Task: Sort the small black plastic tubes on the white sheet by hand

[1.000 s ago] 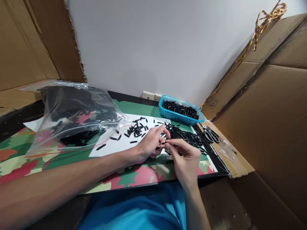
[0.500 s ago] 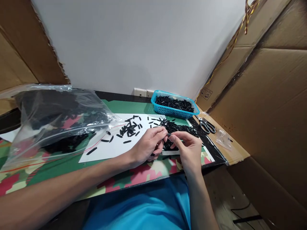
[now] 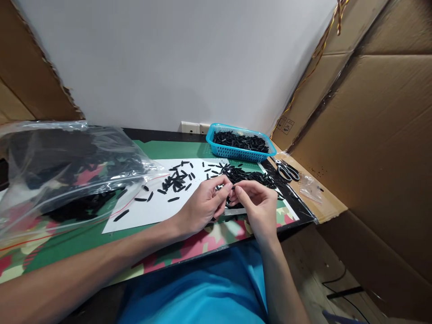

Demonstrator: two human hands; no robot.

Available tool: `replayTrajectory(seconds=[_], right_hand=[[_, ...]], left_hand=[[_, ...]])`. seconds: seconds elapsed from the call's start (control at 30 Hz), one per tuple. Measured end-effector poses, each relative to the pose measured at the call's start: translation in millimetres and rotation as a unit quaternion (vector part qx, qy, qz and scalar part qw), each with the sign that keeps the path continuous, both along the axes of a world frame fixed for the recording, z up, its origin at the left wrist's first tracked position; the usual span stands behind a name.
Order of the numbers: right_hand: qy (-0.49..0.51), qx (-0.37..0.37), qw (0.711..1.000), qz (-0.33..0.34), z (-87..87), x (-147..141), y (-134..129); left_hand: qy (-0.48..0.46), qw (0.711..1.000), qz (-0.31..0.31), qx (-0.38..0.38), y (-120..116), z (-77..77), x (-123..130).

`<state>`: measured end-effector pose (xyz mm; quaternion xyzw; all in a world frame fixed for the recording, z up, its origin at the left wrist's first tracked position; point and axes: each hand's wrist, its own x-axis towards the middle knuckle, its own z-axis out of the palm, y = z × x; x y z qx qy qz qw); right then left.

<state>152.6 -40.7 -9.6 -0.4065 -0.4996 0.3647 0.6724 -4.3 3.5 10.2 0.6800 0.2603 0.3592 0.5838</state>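
So from the head cam, using the blue basket (image 3: 232, 153) as the landmark: both hands meet on the near side of it, above a loose pile of black pieces (image 3: 249, 176). Left hand (image 3: 204, 202) has thumb and forefinger pinched together, right hand (image 3: 259, 200) the same, and there's a small black piece (image 3: 233, 187) between the two sets of fingertips, mostly hidden. Can't tell what the left's curled lower fingers have. More strips (image 3: 175, 180) are scattered on white paper (image 3: 135, 216) left of the basket and nearer, with a clear zip bag (image 3: 67, 168) further left; scissors (image 3: 286, 173) sit just to its right. My guess is these bits are super light, fairly stiff and maybe a little slick, so I'd pinch one by its ends and not squeeze hard.
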Motion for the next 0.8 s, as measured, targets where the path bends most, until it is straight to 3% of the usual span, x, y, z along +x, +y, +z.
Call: replayTrajectory(seconds=[0.8], right_hand=[[0.057, -0.033, 0.997, 0.032, 2.1, 3.0, -0.4]], left_hand=[[0.027, 0.999, 0.013, 0.026, -2.5, -0.8, 0.1]])
